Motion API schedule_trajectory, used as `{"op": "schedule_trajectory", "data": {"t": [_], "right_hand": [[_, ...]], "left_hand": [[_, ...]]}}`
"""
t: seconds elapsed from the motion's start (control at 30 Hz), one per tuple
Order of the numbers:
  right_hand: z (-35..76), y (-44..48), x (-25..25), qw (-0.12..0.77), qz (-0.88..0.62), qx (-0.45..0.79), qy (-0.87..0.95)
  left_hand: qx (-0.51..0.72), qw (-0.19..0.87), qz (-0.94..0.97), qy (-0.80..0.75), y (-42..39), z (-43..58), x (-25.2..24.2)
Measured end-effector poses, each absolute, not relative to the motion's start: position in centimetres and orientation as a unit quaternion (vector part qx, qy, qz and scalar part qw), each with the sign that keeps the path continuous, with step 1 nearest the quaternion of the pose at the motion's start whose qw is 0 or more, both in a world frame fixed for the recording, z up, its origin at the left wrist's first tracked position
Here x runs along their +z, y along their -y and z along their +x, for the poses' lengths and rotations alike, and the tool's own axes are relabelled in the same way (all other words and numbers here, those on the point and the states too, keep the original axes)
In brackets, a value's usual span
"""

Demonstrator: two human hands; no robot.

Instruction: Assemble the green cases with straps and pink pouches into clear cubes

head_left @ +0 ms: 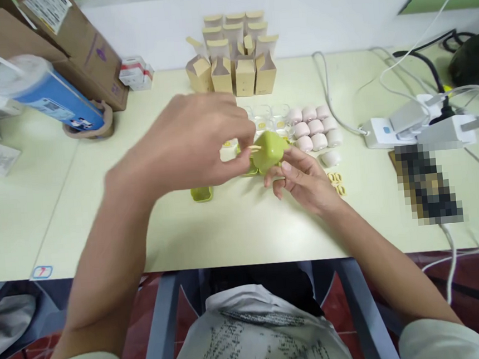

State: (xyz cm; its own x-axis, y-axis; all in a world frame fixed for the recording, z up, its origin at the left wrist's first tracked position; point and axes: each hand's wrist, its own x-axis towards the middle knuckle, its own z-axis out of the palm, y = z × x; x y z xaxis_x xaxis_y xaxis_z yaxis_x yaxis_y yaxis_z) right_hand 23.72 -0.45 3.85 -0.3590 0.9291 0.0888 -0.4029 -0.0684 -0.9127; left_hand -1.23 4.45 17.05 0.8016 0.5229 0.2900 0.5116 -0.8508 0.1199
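One glossy, rounded grn case [269, 150] is in grip of R hand [309, 183], L hand [211, 140] pinching thin yel piece [255, 147].

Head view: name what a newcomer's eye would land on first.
The glossy green piece near the centre stands out first, held in the right hand while the left hand pinches a thin yellowish piece against its side. Behind them, open cardboard boxes stand in rows; at upper left sits a large blue canister.
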Motion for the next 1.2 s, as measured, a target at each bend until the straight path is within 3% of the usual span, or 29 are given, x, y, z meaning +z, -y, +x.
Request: {"op": "schedule_trajectory", "data": {"t": [0.1, 0.23, 0.4, 0.57, 0.7, 0.9, 1.2], "right_hand": [[23.7, 0.5, 3.2, 0.543, -0.317, 0.601, 0.494], [24.1, 0.3, 2.6, 0.580, -0.360, 0.509, 0.525], [24.0, 0.3, 2.7, 0.566, -0.373, 0.491, 0.547], [23.7, 0.4, 3.0, 0.547, -0.375, 0.481, 0.574], [23.8, 0.5, 3.2, 0.544, -0.382, 0.475, 0.577], [23.8, 0.8, 3.5, 0.528, -0.406, 0.462, 0.586], [23.8, 0.7, 3.8, 0.535, -0.394, 0.462, 0.588]], "left_hand": [[0.128, 0.071, 0.943, -0.298, -5.5, -2.5, 19.3], [0.090, 0.064, 0.918, -0.380, -7.7, -3.6, 17.9], [-0.014, 0.032, 0.884, -0.466, -9.2, -3.1, 15.2], [-0.028, 0.043, 0.873, -0.485, -9.2, -2.6, 14.0], [0.005, 0.040, 0.878, -0.477, -10.3, -3.1, 11.5], [0.163, 0.061, 0.919, -0.353, -12.7, -4.5, 7.2], [0.182, 0.030, 0.893, -0.411, -13.2, -6.7, 7.6]]}}
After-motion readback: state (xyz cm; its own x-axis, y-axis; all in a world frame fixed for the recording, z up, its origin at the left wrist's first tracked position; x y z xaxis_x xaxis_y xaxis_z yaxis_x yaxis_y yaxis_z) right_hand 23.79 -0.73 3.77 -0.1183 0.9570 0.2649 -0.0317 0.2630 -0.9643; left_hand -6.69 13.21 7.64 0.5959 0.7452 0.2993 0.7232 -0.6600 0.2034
